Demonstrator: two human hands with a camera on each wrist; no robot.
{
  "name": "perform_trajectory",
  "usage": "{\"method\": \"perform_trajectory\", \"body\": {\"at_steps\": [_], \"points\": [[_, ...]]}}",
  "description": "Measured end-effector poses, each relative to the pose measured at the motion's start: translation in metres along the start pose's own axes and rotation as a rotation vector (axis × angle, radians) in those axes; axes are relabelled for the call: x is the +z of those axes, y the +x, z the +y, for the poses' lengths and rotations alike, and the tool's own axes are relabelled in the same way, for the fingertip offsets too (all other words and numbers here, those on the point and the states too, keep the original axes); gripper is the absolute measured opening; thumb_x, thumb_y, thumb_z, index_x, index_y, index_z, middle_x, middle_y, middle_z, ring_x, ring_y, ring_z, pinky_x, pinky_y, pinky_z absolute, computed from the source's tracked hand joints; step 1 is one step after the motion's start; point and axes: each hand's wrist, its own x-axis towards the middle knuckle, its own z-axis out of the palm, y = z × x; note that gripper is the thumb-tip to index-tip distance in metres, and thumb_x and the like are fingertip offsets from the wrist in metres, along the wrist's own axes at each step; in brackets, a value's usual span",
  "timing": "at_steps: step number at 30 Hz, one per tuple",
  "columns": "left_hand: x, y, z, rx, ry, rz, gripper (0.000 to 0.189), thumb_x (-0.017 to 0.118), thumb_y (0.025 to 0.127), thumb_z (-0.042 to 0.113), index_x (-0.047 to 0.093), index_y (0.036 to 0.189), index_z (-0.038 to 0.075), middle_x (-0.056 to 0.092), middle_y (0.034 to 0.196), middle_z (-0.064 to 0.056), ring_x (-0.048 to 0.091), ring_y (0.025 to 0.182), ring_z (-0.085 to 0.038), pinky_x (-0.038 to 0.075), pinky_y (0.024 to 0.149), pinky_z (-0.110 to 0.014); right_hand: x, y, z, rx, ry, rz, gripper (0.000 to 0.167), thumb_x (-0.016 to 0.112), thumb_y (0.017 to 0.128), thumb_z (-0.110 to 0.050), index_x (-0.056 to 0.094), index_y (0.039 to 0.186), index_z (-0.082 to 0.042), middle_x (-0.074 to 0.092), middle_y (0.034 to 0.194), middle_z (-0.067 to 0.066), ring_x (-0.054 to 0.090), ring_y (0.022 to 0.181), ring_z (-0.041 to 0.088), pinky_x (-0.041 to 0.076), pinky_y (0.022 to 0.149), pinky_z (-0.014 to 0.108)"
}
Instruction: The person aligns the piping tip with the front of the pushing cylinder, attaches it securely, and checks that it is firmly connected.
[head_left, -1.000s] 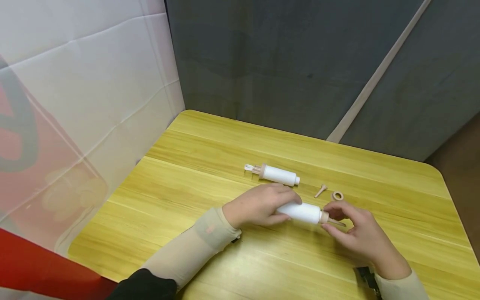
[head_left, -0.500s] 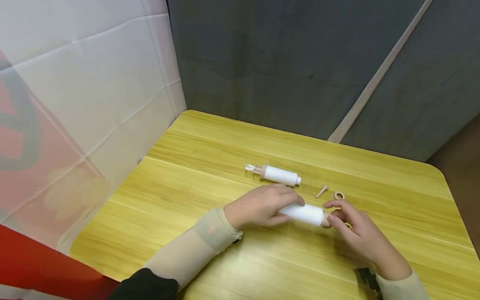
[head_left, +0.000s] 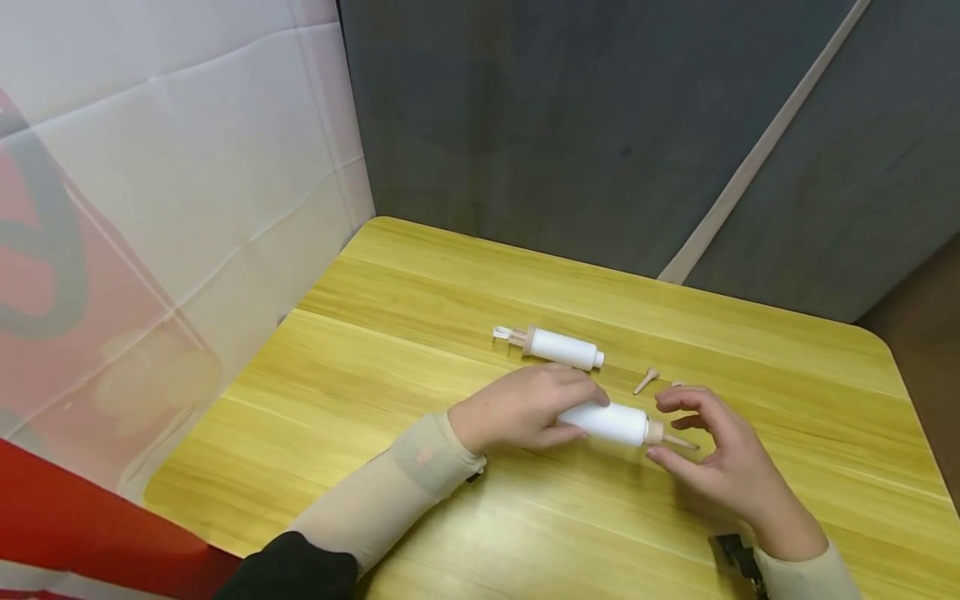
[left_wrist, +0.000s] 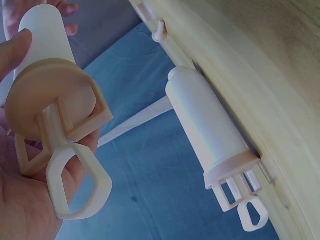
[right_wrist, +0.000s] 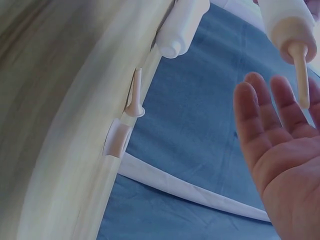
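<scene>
My left hand (head_left: 528, 408) grips the white barrel of a large plastic syringe (head_left: 617, 423), held slantwise over the table. In the left wrist view its beige flange and white pull ring (left_wrist: 82, 187) stick out toward the camera. A beige collar with a thin nozzle (right_wrist: 301, 75) sits on its other end. My right hand (head_left: 723, 458) is spread around that nozzle, thumb and fingers apart, with nothing pinched between them. A second, matching syringe (head_left: 564, 348) lies on the table beyond my left hand, its front end bare of a nozzle.
A loose beige nozzle (head_left: 646, 381) lies on the wooden table (head_left: 315, 400) just past the held syringe. Beside it, a beige ring (right_wrist: 117, 138) is mostly hidden behind my right hand in the head view. A grey curtain (head_left: 570, 142) stands along the far edge.
My right fingers closed in over the collar and nozzle half a second ago, and have since spread apart, so the nozzle shows again. My left hand keeps its grip on the barrel.
</scene>
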Motion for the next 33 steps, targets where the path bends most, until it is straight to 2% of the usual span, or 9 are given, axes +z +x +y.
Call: {"method": "perform_trajectory", "body": {"at_steps": [3, 11, 17, 23, 27, 33], "points": [[-0.0003, -0.0018, -0.0024, 0.006, 0.003, 0.006, 0.036, 0.081, 0.095, 0.017, 0.066, 0.126, 0.008, 0.071, 0.122, -0.005, 0.066, 0.112, -0.020, 0.050, 0.103, -0.030, 0.0026, 0.0014, 0.0011, -0.037, -0.036, -0.006, 0.067, 0.098, 0.063, 0.009, 0.067, 0.121, -0.006, 0.068, 0.123, 0.002, 0.062, 0.119, 0.009, 0.056, 0.088, 0.020], [-0.0019, -0.0008, -0.0022, 0.011, -0.002, 0.010, 0.036, 0.081, 0.095, 0.017, 0.066, 0.126, 0.007, 0.071, 0.123, -0.006, 0.066, 0.113, -0.021, 0.050, 0.103, -0.030, 0.0034, 0.0010, 0.0092, -0.065, -0.062, -0.026, 0.052, 0.093, 0.068, 0.010, 0.071, 0.111, -0.010, 0.072, 0.107, -0.001, 0.067, 0.097, 0.008, 0.055, 0.086, 0.018], [-0.0019, -0.0001, -0.0014, 0.004, 0.003, 0.001, 0.037, 0.081, 0.095, 0.018, 0.066, 0.127, 0.008, 0.071, 0.122, -0.005, 0.066, 0.113, -0.020, 0.050, 0.103, -0.030, 0.0031, 0.0001, 0.0098, -0.079, -0.085, -0.014, 0.054, 0.093, 0.067, 0.010, 0.072, 0.112, -0.012, 0.074, 0.106, -0.004, 0.068, 0.090, 0.008, 0.057, 0.082, 0.018], [-0.0033, -0.0006, 0.0003, -0.001, -0.001, -0.007, 0.036, 0.081, 0.096, 0.018, 0.066, 0.127, 0.008, 0.071, 0.123, -0.005, 0.065, 0.113, -0.020, 0.050, 0.103, -0.030, 0.0034, 0.0001, 0.0079, -0.065, -0.080, -0.018, 0.054, 0.093, 0.068, 0.010, 0.072, 0.113, -0.012, 0.075, 0.106, -0.005, 0.070, 0.090, 0.009, 0.058, 0.080, 0.019], [-0.0040, -0.0013, 0.0014, 0.004, 0.016, -0.010, 0.036, 0.080, 0.097, 0.020, 0.066, 0.128, 0.008, 0.070, 0.124, -0.004, 0.065, 0.116, -0.020, 0.049, 0.104, -0.030, 0.0026, -0.0003, 0.0063, -0.022, -0.064, -0.034, 0.050, 0.090, 0.074, 0.010, 0.071, 0.116, -0.009, 0.078, 0.105, -0.005, 0.074, 0.092, 0.009, 0.059, 0.081, 0.020], [-0.0039, -0.0009, 0.0009, 0.021, 0.014, 0.006, 0.037, 0.081, 0.096, 0.020, 0.067, 0.128, 0.008, 0.071, 0.122, -0.004, 0.065, 0.112, -0.019, 0.050, 0.101, -0.030, 0.0024, -0.0021, 0.0049, 0.020, -0.034, -0.055, 0.048, 0.081, 0.085, 0.011, 0.068, 0.125, -0.011, 0.079, 0.099, -0.005, 0.076, 0.090, 0.011, 0.057, 0.071, 0.019]]}}
